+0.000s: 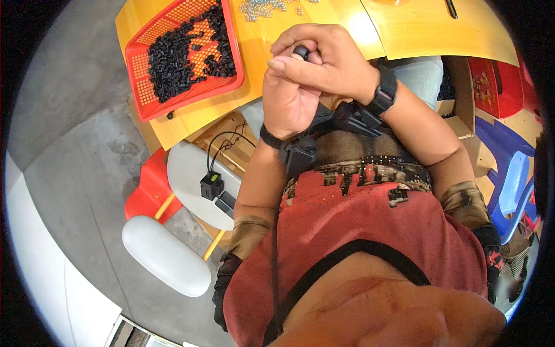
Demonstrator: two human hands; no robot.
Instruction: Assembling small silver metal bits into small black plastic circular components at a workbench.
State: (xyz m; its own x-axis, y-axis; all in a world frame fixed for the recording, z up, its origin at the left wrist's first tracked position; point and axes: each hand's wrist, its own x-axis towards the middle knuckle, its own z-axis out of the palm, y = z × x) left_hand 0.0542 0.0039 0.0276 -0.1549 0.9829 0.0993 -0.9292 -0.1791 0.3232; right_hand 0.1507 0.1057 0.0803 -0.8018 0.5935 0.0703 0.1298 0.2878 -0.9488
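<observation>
My left hand (292, 110) and my right hand (344, 61) are clasped together in front of my body, above the near edge of the yellow table. A small black rounded part (301, 52) shows between the closed fingers; its lower portion is hidden. My right hand lies over the left, its thumb stretched across just below the part. Most of the left fingers are covered by the right hand. To the left stands a red plastic basket (240, 69) holding many small black parts (167, 63).
Small shiny metal pieces (263, 8) lie on the yellow table (254, 58). At left are a grey-white chair (167, 254) and a black cabled device (212, 185). A cardboard box (462, 118), a red box (488, 87) and a blue plastic chair (511, 173) stand at right.
</observation>
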